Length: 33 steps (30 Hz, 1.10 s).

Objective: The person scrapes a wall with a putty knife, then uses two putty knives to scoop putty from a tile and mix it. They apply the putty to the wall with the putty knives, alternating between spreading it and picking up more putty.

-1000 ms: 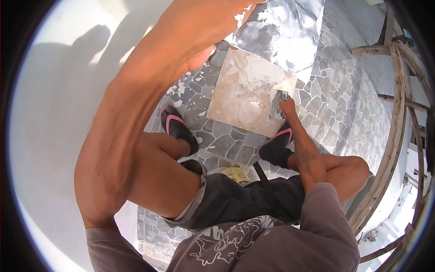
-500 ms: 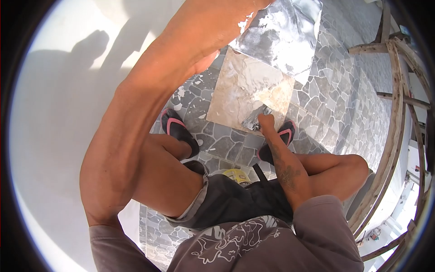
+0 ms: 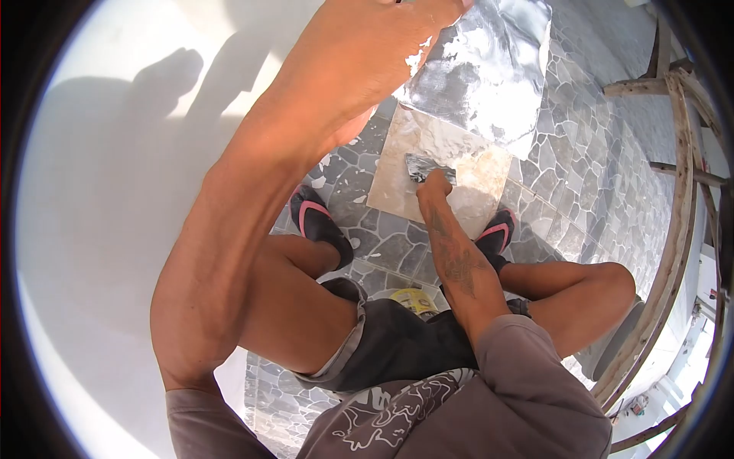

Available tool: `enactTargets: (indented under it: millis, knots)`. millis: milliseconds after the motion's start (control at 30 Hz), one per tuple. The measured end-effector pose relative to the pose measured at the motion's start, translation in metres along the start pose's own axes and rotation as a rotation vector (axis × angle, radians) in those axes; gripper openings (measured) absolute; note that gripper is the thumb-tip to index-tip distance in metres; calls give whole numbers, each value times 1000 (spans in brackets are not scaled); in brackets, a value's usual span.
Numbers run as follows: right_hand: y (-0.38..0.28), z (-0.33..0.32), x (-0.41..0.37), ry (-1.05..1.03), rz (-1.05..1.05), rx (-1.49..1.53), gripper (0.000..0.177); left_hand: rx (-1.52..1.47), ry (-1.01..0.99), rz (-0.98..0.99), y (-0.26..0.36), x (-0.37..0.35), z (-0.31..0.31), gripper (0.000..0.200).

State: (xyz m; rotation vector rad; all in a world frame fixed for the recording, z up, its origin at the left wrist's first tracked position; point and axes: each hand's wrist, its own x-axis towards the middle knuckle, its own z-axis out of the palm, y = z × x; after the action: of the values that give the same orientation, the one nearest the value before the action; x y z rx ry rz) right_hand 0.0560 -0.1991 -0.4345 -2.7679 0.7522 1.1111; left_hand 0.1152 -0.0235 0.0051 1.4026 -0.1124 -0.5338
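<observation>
My left arm reaches up along the left side. My left hand [image 3: 409, 50], spotted with white paste, is at the top edge beside a shiny metal sheet [image 3: 489, 84] smeared with white. It seems to grip the sheet's edge, though most fingers are out of view. Below the sheet is a square beige marbled tile [image 3: 390, 187] with pale paste on it, partly covered by the sheet from this angle. My right hand [image 3: 437, 182] is closed on a putty knife [image 3: 418, 166], whose wide, smeared blade is over the middle of the tile. The handle is hidden in my fist.
A white wall [image 3: 84, 229] with shadows rises at left. Grey stone-patterned paving [image 3: 566, 145] lies underfoot, with white flakes near my foot [image 3: 321, 226] in a pink-strapped sandal. A yellow-labelled bucket [image 3: 413, 300] is between my legs. Wooden poles [image 3: 677, 199] stand at right.
My right hand and the putty knife have moved left and away from me, from the tile's near edge to its middle. The view has shifted slightly; my left hand and the sheet keep their relation.
</observation>
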Motion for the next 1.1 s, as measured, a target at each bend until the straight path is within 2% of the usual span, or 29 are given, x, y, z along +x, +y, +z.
enactTargets:
  millis: [100,167,200,267,300,333,367,467,533,567,600,633,733,867,933,1033,1100]
  knots:
    - [-15,-4,-3,109,104,489,27,-34,-12,115,-9,8,-3,31]
    - [-11,-7,-2,234,5,499,32,29,88,46,1,11,11,30]
    - [-6,-6,-5,289,-59,551,32,85,179,-78,15,13,21,30]
    - [1,-6,-10,361,-137,695,34,74,136,-129,21,10,16,30]
    - [5,-7,-12,377,-151,789,36,9,3,-55,8,9,-6,30]
    - [7,-8,-17,393,-163,882,39,-8,-49,-15,5,7,-10,31]
    - [12,-9,-23,368,-186,908,37,-28,-102,24,1,5,-15,31]
    - [23,-22,-34,307,-246,1033,29,17,11,28,2,4,-1,32]
    - [25,11,7,191,-287,1444,24,-15,121,0,-11,17,1,32]
    - [28,27,25,105,-288,1743,22,57,137,30,-21,23,-5,37]
    - [34,33,31,44,-271,1912,21,131,154,61,-34,28,-17,43]
    - [39,21,21,73,-314,1691,23,204,171,91,-39,30,-23,50]
    - [44,-17,7,-193,20,2616,27,164,181,45,-47,36,-28,47]
    - [69,-54,0,-178,-371,2635,33,83,205,17,-55,42,-27,48]
    - [80,-83,-18,-88,-540,2499,37,36,283,6,-64,52,-26,49]
    - [94,-138,-52,60,-763,2364,44,2,305,-109,-67,56,-20,48]
    - [102,-173,-69,178,-869,2217,46,-90,285,-127,-74,66,-16,39]
